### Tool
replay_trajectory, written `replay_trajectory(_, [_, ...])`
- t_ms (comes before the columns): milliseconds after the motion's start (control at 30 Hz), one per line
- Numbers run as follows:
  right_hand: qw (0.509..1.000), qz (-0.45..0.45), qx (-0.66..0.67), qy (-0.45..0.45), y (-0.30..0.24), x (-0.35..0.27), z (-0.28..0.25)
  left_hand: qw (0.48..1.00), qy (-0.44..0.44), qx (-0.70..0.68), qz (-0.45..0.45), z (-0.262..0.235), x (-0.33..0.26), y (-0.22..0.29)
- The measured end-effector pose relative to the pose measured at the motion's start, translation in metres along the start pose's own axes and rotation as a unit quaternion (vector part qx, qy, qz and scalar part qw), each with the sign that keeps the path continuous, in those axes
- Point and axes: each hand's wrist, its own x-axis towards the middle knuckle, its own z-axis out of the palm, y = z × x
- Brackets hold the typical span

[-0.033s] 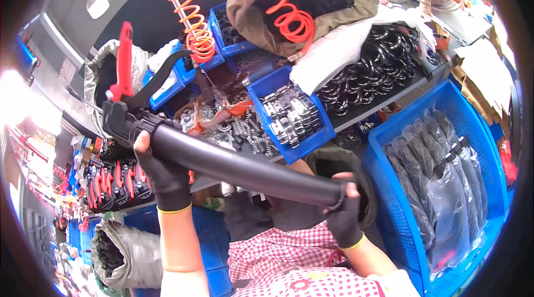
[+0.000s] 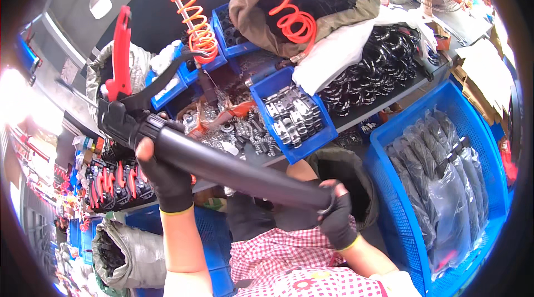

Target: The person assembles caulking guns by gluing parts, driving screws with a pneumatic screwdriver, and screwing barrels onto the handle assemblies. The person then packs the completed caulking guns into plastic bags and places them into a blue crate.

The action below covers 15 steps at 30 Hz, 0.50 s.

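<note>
Both hands, in black fingerless gloves, hold a long black tube (image 2: pixel 239 173) slanting down from left to right above my lap. My left hand (image 2: pixel 167 177) is wrapped round its upper end, just below a black collar and clamp-like head, thumb showing on the near side. A red lever (image 2: pixel 121 55) and a curved black lever (image 2: pixel 161 81) stick up from that head. My right hand (image 2: pixel 338 222) is closed round the lower right end and covers part of it. Behind the tube, loose springs and small metal parts (image 2: pixel 245 133) lie on the bench.
A blue bin of metal clips (image 2: pixel 293 116) stands at the bench edge, beside piled black rings (image 2: pixel 372 69). On the right, a blue basket (image 2: pixel 409 230) holds bagged black pieces. Coiled orange hoses (image 2: pixel 201 44) hang above. Several red-and-black parts (image 2: pixel 114 183) stand at left.
My right hand has shifted slightly left and down, and its fingers have moved round the tube's end. The head with the red lever has tipped a little further left.
</note>
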Motion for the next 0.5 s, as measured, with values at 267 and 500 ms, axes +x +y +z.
replay_trajectory(267, [0.896,0.308,-0.207,-0.245,0.033,0.005,0.011,0.97,-0.187,0.054,-0.145,-0.03,-0.027,0.035])
replay_trajectory(500, [0.672,0.341,-0.224,-0.618,-0.059,0.009,0.042,0.751,-0.469,0.273,-0.376,0.013,-0.056,0.029])
